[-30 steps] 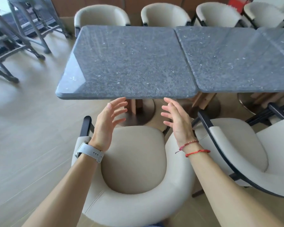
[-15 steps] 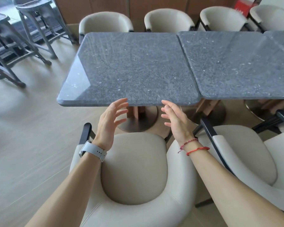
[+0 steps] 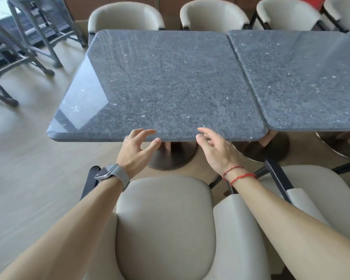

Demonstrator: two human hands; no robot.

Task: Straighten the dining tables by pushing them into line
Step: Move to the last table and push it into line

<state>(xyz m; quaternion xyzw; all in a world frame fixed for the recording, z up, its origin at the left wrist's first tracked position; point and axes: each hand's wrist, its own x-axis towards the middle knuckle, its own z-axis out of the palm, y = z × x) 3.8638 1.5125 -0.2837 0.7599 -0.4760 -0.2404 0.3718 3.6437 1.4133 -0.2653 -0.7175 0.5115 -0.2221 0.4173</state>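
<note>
A dark grey stone dining table (image 3: 162,81) stands in front of me on a round metal pedestal base (image 3: 172,156). A second matching table (image 3: 303,77) adjoins its right side; the near edge of the left table sticks out a little closer to me than that of the right one. My left hand (image 3: 136,150), with a grey watch on the wrist, reaches the near edge with spread fingers over the rim. My right hand (image 3: 215,150), with red cord bracelets, is at the same edge, fingers apart. Neither hand has closed on the edge.
A cream upholstered chair (image 3: 166,225) stands directly between me and the table, another cream chair (image 3: 319,199) to its right. Several cream chairs (image 3: 125,17) line the far side. Grey metal stools (image 3: 28,37) stand at the far left on pale wood floor (image 3: 28,168).
Both hands have moved forward from above the chair seat up to the table's near edge, and my view has come closer to the table.
</note>
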